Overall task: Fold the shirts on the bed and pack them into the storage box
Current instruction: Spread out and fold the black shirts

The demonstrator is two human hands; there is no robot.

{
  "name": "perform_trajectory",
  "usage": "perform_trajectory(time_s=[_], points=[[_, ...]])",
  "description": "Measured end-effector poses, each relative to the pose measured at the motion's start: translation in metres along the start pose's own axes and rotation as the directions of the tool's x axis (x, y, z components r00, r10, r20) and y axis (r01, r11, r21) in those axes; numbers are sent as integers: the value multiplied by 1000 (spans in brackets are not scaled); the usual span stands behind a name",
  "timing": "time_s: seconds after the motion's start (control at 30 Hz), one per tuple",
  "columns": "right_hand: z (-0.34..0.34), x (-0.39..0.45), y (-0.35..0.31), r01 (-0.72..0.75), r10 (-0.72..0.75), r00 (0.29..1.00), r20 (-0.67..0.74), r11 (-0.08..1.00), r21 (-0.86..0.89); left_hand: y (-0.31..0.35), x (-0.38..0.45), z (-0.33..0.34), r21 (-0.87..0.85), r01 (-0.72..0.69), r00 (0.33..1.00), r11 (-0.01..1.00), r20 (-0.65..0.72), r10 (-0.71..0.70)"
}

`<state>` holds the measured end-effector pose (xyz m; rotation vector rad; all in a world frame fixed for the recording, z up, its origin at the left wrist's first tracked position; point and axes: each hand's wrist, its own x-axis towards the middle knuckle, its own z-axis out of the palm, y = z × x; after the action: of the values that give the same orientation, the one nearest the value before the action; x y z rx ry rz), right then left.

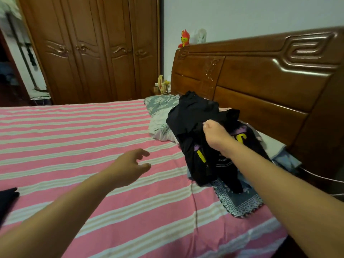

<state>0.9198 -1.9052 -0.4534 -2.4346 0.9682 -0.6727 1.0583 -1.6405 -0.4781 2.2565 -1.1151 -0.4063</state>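
The bed (93,138) wears a pink sheet with white stripes, running back to a carved wooden headboard (260,86) at two o'clock. Toward three o'clock a heap of black shirts (201,116) lies on it, atop a grey-patterned pillow (160,107) and a blue lacy cloth (240,202). At eight o'clock, a dark piece (7,198), perhaps folded fabric, sits at the edge.

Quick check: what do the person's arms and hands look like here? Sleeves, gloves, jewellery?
Both forearms are bare to the frame edge: no sleeves visible. The left hand and right hand wear no gloves, and no watch, bracelet or ring shows. No markings are visible on either.
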Motion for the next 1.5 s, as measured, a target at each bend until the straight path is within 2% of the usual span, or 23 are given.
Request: perform_trajectory(time_s=[0.03, 0.1, 0.17, 0.2, 0.23, 0.3, 0.33, 0.37, 0.4, 0.47, 0.5, 0.63, 0.67, 0.73, 0.87, 0.97, 1.03, 1.13, 1.2, 1.27, 1.37, 1.43, 1.5], points=[[2, -24, -16, 13, -34, 997, 64, 955, 296, 3, -12, 2, -141, -8, 998, 990, 58, 17], [4, -79, -49, -37, -124, 980, 156, 656, 754, 10, -37, 9, -408, -30, 982, 913, 160, 103], [13, -122, -71, -182, -231, 930, 286, 388, 904, 5, -64, 22, -518, -106, 970, 849, 136, 204], [24, -141, -75, -263, -239, 904, 354, 342, 902, -2, -78, 31, -466, -167, 976, 869, 46, 213], [35, -158, -78, -331, -215, 882, 419, 350, 876, -15, -89, 41, -367, -166, 986, 915, -56, 156], [69, -184, -61, -388, -108, 826, 554, 603, 697, -53, -122, 51, -283, 37, 985, 959, -153, -83], [86, -199, -47, -336, -61, 783, 619, 797, 503, -78, -144, 55, -361, 155, 974, 920, -100, -203], [101, -212, -30, -235, -5, 740, 673, 935, 266, -103, -167, 58, -429, 264, 952, 864, -25, -304], [117, -225, -12, -131, 39, 700, 713, 989, 74, -126, -191, 58, -490, 349, 923, 799, 34, -382], [142, -253, 5, -50, 81, 650, 755, 997, -63, -164, -235, 54, -604, 454, 844, 654, 57, -533], [153, -266, 5, -55, 76, 665, 743, 997, -53, -178, -252, 53, -673, 467, 806, 574, 55, -590], [200, -299, -22, 27, -47, 849, 526, 999, 46, -202, -295, 66, -758, 478, 743, 444, 80, -664], [210, -305, -32, 78, -101, 866, 490, 995, 66, -203, -302, 72, -797, 458, 742, 393, 99, -663], [228, -309, -47, 145, -148, 844, 515, 988, 45, -201, -310, 81, -855, 410, 730, 319, 97, -677], [248, -313, -47, 265, -114, 786, 608, 950, -165, -198, -308, 90, -906, 298, 643, 300, -42, -764], [251, -334, -37, 377, -209, 772, 600, 911, -169, -196, -303, 85, -899, 197, 687, 391, -159, -709], [252, -341, -25, 406, -248, 814, 526, 890, -209, -191, -297, 80, -843, 196, 728, 501, -217, -650], [244, -326, -15, 310, -286, 925, 249, 949, -63, -185, -294, 74, -686, 275, 738, 674, -299, -605], [221, -301, -16, 179, -180, 983, 22, 982, 66, -186, -291, 60, -685, 242, 693, 687, -373, -616], [181, -261, -32, 72, -60, 993, -99, 991, 114, -190, -276, 35, -725, 191, 657, 662, -407, -634], [120, -168, -70, 11, -11, 999, 32, 1000, 17, -185, -223, -32, -735, 160, 674, 659, -406, -617], [79, -95, -108, 61, -53, 986, 160, 997, -43, -161, -178, -101, -639, 141, 686, 757, -488, -539], [29, -29, -152, 136, -99, 957, 272, 984, -117, -117, -141, -182, -549, 38, 663, 835, -611, -432]])
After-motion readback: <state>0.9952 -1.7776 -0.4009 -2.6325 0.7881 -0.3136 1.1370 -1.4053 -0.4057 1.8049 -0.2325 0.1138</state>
